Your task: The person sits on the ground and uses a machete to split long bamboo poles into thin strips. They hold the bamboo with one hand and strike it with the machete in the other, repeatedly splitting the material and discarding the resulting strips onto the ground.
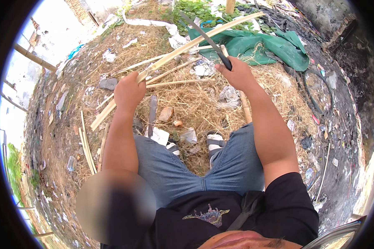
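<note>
My left hand (129, 92) is closed around a long split bamboo strip (183, 49), which slants up from beside my left forearm to the far right. In my right hand (238, 75) is the dark handle of a long-bladed knife (202, 34). Its grey blade points up and to the left and crosses the bamboo strip in the picture; I cannot tell whether they touch. More thin bamboo strips (183, 83) lie on the straw just beyond my left hand. Below my right hand a bamboo stick (245, 108) reaches toward my right knee.
A green tarp (274, 49) lies crumpled at the far right, near a black hose loop (320, 93). Between my feet and left hand are a flat grey blade-like piece (152, 113) and a broken brick (166, 114). Straw and litter cover the ground; more strips (86, 145) lie left.
</note>
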Tool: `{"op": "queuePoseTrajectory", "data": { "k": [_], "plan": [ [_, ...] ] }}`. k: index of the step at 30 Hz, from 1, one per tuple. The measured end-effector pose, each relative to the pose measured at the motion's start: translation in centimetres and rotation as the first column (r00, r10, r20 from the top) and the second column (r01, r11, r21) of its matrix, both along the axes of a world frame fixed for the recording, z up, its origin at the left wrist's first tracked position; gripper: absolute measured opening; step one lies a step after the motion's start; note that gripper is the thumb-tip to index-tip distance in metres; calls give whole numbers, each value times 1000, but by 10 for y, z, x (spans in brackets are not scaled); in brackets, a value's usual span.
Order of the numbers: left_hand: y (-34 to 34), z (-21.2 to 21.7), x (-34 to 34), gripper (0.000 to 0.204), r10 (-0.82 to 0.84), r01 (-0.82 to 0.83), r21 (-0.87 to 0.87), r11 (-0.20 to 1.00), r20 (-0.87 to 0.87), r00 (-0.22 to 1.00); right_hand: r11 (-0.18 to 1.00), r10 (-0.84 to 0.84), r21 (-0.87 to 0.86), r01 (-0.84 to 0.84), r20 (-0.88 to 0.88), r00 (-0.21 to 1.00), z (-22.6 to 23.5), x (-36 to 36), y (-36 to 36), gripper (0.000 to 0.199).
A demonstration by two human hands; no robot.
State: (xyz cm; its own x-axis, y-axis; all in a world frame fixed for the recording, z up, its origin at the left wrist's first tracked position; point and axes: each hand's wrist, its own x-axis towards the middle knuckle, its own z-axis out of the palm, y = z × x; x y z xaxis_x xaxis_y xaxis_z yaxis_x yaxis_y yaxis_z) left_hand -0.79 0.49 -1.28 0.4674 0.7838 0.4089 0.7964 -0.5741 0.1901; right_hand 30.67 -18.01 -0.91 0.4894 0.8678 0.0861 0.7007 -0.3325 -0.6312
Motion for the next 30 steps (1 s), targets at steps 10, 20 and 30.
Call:
{"op": "queuePoseTrajectory", "data": {
  "k": [10, 20, 30],
  "plan": [
    [9, -2, -10, 19, 29, -25, -35, 999, 111, 993, 974, 118, 191, -118, 9, 993, 0, -1, -2, 54],
    [2, 1, -3, 20, -47, 33, 98, 995, 138, 989, 901, 288, 242, -359, 286, 914, -11, -34, 4, 47],
    [-9, 5, 1, 18, -29, 29, 11, 1000, 48, 998, 926, 250, 230, -300, 222, 942, -14, -29, 11, 52]
  ]
}}
